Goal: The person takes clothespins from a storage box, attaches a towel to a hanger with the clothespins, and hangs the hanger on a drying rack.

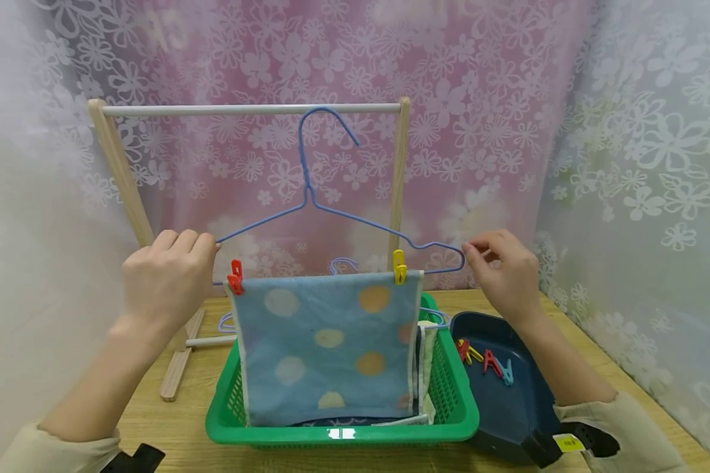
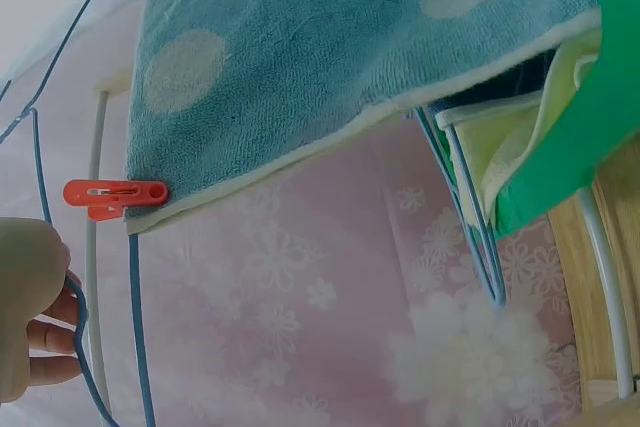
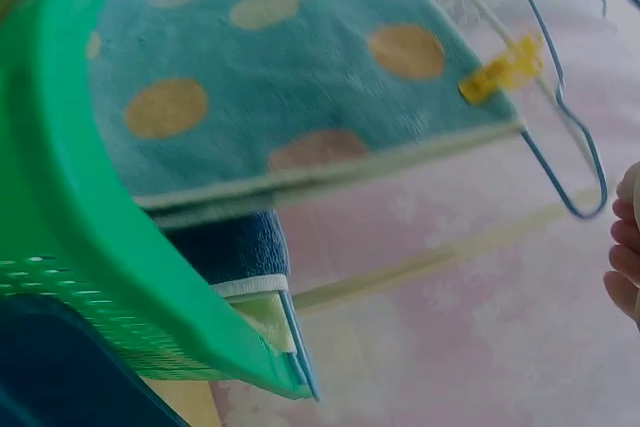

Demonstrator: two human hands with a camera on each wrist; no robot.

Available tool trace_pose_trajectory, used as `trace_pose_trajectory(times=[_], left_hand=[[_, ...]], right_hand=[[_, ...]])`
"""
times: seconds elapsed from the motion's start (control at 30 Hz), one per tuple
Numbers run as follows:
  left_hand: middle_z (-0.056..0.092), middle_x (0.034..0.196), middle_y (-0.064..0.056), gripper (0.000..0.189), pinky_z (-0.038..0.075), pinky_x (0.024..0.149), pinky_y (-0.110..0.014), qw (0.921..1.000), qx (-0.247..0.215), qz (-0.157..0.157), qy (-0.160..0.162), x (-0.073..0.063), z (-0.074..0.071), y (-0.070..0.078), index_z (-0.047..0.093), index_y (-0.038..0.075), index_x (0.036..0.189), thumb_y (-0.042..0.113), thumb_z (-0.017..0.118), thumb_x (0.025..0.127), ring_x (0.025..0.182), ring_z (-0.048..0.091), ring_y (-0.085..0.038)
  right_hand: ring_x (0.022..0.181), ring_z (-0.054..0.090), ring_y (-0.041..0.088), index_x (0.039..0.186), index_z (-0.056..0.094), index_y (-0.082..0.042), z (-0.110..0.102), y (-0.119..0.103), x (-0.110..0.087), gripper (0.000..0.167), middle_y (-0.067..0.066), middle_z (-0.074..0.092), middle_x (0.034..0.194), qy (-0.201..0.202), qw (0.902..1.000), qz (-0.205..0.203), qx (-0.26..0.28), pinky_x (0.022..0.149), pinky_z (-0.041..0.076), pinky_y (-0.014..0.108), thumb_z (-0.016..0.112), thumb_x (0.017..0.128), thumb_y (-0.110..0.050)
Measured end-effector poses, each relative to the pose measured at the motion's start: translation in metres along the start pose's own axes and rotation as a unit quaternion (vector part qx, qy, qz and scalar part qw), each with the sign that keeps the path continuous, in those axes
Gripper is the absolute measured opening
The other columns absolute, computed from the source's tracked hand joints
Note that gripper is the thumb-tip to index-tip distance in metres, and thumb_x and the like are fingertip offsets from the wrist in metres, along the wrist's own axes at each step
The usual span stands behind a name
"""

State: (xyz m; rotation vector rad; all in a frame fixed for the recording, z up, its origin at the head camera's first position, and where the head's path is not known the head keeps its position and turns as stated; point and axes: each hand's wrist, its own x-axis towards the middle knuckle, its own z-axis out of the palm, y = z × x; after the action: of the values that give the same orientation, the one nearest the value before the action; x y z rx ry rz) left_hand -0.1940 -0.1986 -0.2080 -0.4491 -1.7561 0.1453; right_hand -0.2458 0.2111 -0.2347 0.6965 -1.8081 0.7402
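Observation:
A blue wire hanger stands upright over the basket, hook up. A blue towel with pale and orange dots hangs from its lower bar. A red clothespin clips the towel's left corner, and a yellow clothespin its right corner. My left hand grips the hanger's left end, fingers curled round the wire. At the right end, the thumb and finger of my right hand pinch the tip in the head view. The right wrist view is blurred there.
A green basket below holds more cloths on hangers. On its right, a dark blue tray contains several clothespins. Behind stands a wooden rack with a white crossbar; its foot rests on the table at left.

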Motion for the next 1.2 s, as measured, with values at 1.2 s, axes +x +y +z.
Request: trace_pose_trajectory(times=[1.2], left_hand=[[0.049, 0.055, -0.017, 0.03, 0.016, 0.031, -0.035, 0.9962, 0.057, -0.066, 0.001, -0.01, -0.02, -0.05, 0.047, 0.0, 0.061, 0.01, 0.053, 0.088, 0.049, 0.044, -0.037]], right_hand=[[0.064, 0.055, 0.028, 0.105, 0.06, 0.0, 0.102, 0.033, 0.049, 0.019, 0.016, 0.056, 0.088, -0.278, 0.922, -0.113, -0.244, 0.048, 0.048, 0.038, 0.058, 0.09, -0.01]])
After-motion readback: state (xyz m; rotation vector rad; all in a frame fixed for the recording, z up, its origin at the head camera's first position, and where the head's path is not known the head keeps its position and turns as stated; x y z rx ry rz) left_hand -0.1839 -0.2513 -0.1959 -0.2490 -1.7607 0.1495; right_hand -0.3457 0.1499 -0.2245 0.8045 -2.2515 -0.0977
